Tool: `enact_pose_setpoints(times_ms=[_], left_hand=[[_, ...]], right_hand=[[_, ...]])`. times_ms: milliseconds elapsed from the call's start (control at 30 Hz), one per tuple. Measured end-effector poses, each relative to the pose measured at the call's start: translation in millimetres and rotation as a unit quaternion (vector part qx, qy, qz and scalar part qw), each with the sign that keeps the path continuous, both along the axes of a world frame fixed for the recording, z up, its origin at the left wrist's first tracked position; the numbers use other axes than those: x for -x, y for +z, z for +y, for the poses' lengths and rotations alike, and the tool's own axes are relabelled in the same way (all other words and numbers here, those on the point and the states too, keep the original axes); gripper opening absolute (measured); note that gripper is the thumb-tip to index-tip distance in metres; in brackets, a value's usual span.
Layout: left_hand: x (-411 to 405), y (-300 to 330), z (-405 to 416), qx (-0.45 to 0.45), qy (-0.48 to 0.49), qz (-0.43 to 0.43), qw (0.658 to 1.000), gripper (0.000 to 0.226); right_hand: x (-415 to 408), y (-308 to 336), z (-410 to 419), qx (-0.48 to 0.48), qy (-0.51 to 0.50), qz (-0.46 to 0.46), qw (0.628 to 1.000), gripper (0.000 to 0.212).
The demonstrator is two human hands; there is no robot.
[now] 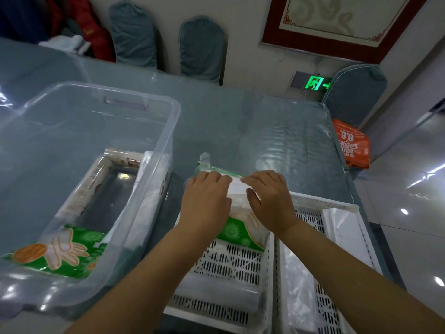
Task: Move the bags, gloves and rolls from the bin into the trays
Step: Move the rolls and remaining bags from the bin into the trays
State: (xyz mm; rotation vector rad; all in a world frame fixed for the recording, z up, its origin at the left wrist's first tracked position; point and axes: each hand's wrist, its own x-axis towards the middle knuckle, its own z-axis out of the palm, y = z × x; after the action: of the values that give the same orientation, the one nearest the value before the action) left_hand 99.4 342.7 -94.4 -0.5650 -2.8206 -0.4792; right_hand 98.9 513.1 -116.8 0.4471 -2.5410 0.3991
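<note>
Rolls [218,294] already lie in the left white tray [266,273] at bottom centre. Above them, left hand [204,201] and right hand [271,200] press a green glove packet [237,233] flat into that tray's far end, fingers spread narrow. Further left, the clear bin [154,213] holds 1 more glove packet [57,251] and boxed rolls [96,179]; I judge the task about half finished.

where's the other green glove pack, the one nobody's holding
Head view, lower left: the green glove pack lies in the clear bin's near corner, left of the white trays.
</note>
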Motion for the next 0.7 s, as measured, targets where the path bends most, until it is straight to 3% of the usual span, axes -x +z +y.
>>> enact_pose_setpoints(times_ms=[367, 533, 700], left_hand=[[-9, 94, -138, 0.063, 0.024, 0.068, 0.995, 0.036], [20, 100, -251, 0.093, 0.087, 0.019, 0.992, 0.034], [48, 79, -331, 0.172, 0.069, -0.029, 0.982, 0.04]], right_hand=[[22, 79, -132, 0.038, 0.138, 0.091, 0.986, 0.016], [40, 92, -224, 0.044, 0.217, 0.053, 0.974, 0.015], [64, 81, -298, -0.06, 0.268, -0.061, 0.96, 0.015]])
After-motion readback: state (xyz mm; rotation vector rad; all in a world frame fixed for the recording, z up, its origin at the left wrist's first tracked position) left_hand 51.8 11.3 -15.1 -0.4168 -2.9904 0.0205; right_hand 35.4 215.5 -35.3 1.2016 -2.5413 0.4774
